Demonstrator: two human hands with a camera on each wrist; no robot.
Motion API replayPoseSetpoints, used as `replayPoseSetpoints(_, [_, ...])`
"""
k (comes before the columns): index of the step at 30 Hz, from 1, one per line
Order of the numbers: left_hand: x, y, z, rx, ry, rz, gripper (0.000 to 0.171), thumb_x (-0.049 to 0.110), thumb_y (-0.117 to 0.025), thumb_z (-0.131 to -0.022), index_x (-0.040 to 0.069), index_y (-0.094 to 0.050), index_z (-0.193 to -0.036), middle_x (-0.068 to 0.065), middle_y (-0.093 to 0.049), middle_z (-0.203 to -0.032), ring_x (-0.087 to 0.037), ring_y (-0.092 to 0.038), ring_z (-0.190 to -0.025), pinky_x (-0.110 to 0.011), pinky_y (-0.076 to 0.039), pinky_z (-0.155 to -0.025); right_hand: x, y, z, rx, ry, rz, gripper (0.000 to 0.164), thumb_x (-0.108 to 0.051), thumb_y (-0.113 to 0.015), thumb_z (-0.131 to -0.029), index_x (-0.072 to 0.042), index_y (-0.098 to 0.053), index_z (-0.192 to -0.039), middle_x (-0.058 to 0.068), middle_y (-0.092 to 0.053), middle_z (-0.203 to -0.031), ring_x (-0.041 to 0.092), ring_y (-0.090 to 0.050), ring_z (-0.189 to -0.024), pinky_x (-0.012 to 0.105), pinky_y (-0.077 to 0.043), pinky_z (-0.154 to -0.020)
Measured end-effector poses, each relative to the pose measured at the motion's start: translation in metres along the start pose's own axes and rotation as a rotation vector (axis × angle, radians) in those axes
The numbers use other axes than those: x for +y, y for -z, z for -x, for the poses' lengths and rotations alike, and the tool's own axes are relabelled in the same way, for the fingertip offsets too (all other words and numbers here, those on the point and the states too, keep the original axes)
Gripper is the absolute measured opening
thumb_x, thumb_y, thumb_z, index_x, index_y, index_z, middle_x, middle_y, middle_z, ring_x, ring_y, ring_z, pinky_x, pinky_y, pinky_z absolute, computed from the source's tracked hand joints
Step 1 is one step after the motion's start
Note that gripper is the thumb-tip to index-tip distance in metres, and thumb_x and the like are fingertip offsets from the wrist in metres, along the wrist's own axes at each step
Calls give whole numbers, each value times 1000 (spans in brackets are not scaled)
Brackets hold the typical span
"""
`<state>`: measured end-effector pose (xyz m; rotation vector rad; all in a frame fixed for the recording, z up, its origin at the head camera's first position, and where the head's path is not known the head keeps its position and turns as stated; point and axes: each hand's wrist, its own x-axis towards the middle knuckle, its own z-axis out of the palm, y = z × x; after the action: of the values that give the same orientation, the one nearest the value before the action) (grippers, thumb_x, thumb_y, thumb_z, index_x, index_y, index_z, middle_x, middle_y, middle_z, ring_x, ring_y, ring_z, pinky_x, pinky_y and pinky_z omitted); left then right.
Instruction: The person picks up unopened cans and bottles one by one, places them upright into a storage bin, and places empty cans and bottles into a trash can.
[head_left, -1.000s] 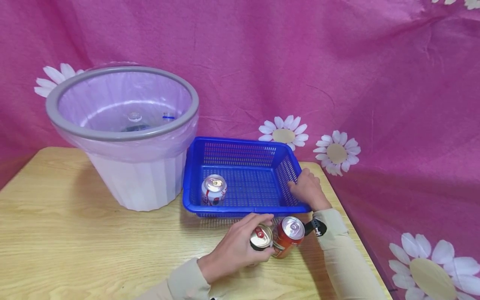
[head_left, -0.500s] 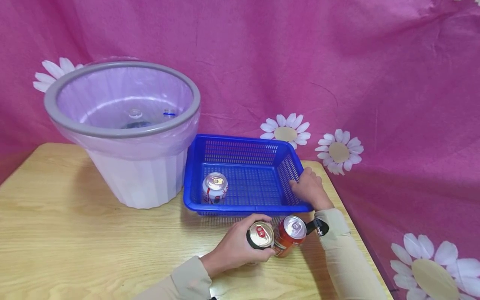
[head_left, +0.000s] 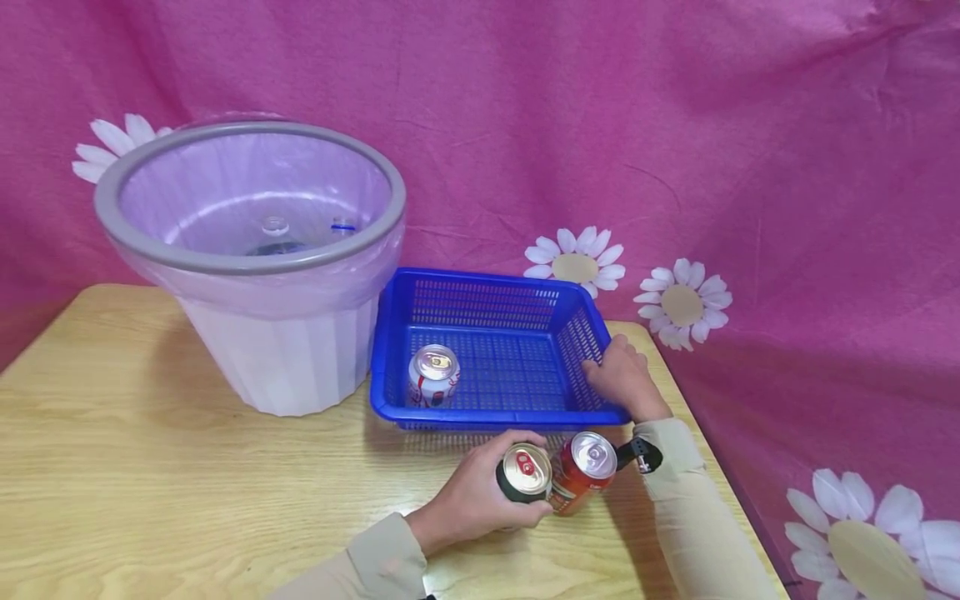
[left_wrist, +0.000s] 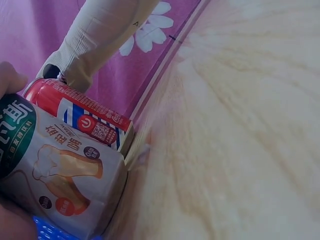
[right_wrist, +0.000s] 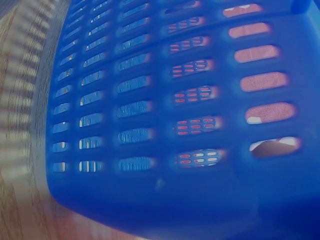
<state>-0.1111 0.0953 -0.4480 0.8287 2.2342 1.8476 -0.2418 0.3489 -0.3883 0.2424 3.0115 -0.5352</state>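
Note:
My left hand (head_left: 472, 500) grips a white and green drink can (head_left: 527, 468), fingers and thumb curled round its sides. Its gold lid with a red tab faces up in the head view. A pale side with pictured beer mugs fills the lower left of the left wrist view. Right beside it stands a red cola can (left_wrist: 85, 110), upright on the table. My right hand (head_left: 625, 379) holds the right rim of the blue plastic basket (head_left: 498, 417), thumb over the inner side. The perforated basket wall (right_wrist: 150, 192) fills the right wrist view.
A white can (head_left: 433, 379) stands in the basket's near left corner. Left of the basket is a tall white bin (head_left: 285, 358) with a grey rim and clear liner; clear plastic bottles lie inside. The wooden table (head_left: 150, 500) ends at a pink flowered cloth (head_left: 465, 100).
My left hand has closed more snugly on the can, and its lid shows more fully. The right hand keeps its hold on the basket. The head view has shifted slightly.

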Motion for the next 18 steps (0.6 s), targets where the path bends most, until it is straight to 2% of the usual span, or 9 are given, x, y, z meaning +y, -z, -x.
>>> replayPoseSetpoints(10, [-3, -3, 0, 6, -20, 27, 65, 18, -90, -72, 22, -59, -129, 2, -72, -116, -2, -65, -100, -20, -56, -93, 2, -1, 0, 22, 20, -3, 58, -30, -53, -100, 15, -37, -132, 37, -54, -121, 53, -53, -114, 66, -49, -100])
replayPoseSetpoints(18, [-3, -3, 1, -6, -2, 29, 69, 19, -92, -71, 21, -57, -131, 1, -70, -120, -3, -65, -105, -22, -54, -98, 0, 1, 1, 26, 27, 19, 58, -31, -54, -100, 16, -39, -130, 39, -56, -121, 56, -56, -115, 66, -50, -100])
